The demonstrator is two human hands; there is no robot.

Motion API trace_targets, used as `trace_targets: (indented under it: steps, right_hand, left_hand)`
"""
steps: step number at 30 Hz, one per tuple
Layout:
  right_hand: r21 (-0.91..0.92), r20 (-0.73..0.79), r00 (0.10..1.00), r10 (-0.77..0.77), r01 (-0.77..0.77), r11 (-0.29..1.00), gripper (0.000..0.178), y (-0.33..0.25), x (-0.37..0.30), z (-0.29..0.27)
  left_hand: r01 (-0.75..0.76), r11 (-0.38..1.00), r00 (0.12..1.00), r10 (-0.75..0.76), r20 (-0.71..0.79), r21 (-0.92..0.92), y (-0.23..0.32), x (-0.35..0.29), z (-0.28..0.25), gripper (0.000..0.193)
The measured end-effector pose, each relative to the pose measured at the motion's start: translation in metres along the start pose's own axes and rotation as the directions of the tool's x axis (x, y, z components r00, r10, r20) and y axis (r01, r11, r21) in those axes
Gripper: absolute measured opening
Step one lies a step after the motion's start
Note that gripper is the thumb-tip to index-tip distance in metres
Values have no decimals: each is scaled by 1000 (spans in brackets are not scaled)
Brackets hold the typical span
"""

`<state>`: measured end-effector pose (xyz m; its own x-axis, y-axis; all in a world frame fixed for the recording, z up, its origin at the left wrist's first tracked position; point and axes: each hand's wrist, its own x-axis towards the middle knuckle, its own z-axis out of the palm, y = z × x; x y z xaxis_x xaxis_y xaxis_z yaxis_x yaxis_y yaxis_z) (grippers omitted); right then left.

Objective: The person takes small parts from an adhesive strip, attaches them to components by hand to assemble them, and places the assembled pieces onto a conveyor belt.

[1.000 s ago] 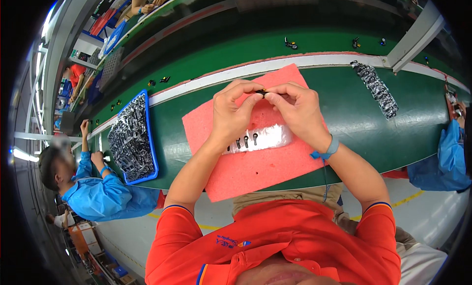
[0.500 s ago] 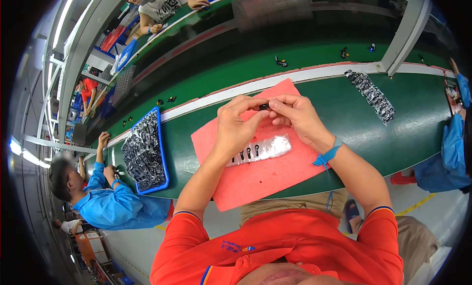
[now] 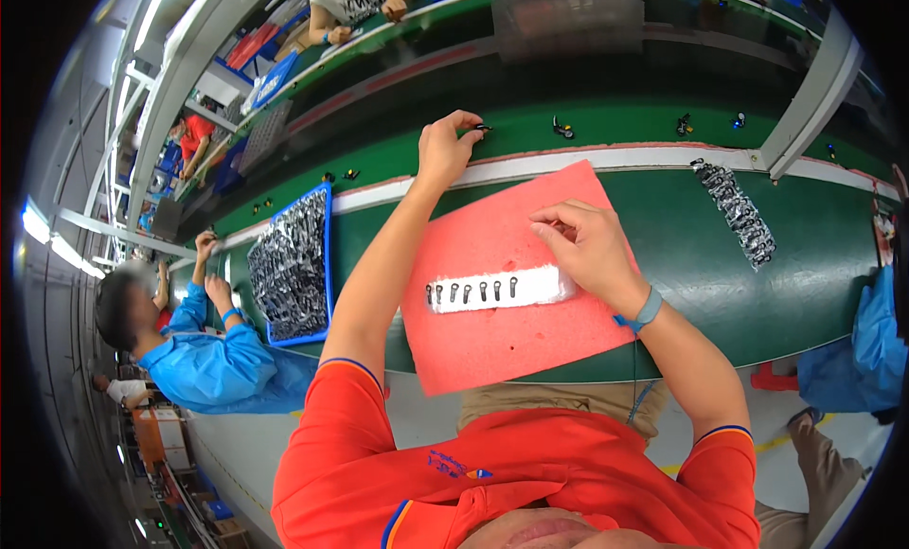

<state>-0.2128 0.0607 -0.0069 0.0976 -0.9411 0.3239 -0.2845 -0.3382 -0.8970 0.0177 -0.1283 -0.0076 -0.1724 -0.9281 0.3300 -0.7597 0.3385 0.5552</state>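
Apparently placing or picking, the left hand (image 3: 445,151) pinches a dark part (image 3: 484,127) beyond the pink mat (image 3: 473,345), next needing a gentle touch, while the right hand (image 3: 595,250) curls above the mat, contents unclear.

You've got open pink mat (image 3: 492,345) below the white strip (image 3: 542,289), and bare worktop (image 3: 686,274) between mat and dark bundle (image 3: 736,213). Your left forearm (image 3: 388,256) crosses the gap beside the blue tray (image 3: 329,265); your right hand (image 3: 589,243) blocks the mat's right side. Ahead of you: white rail (image 3: 653,157), metal post (image 3: 816,104) at right.
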Motion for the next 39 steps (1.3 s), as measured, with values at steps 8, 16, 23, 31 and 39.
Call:
trace_targets:
  steps: [8, 16, 23, 31, 39]
  right_hand:
    - [-206, 107, 969, -225, 243, 948, 12, -9, 0, -5]
    - [-285, 439, 849, -295, 443, 850, 20, -22, -12, 11]
    - [-419, 504, 776, -378, 603, 679, 9, -27, -19, 18]
    - [-580, 427, 820, -382, 572, 580, 5, -29, -26, 21]
    - [-40, -17, 996, 91, -91, 995, 15, 25, 21, -28]
  left_hand:
    - [-102, 995, 994, 102, -43, -1, 7, -39, -32, 23]
    - [221, 942, 826, -43, 561, -253, 71, -165, -82, 15]
    - [156, 980, 836, -66, 545, -122, 78, -170, -80, 15]
    - [236, 964, 793, -117, 598, -125, 83, -165, -80, 11]
    - [73, 980, 861, 30, 508, -182, 101, -84, -65, 10]
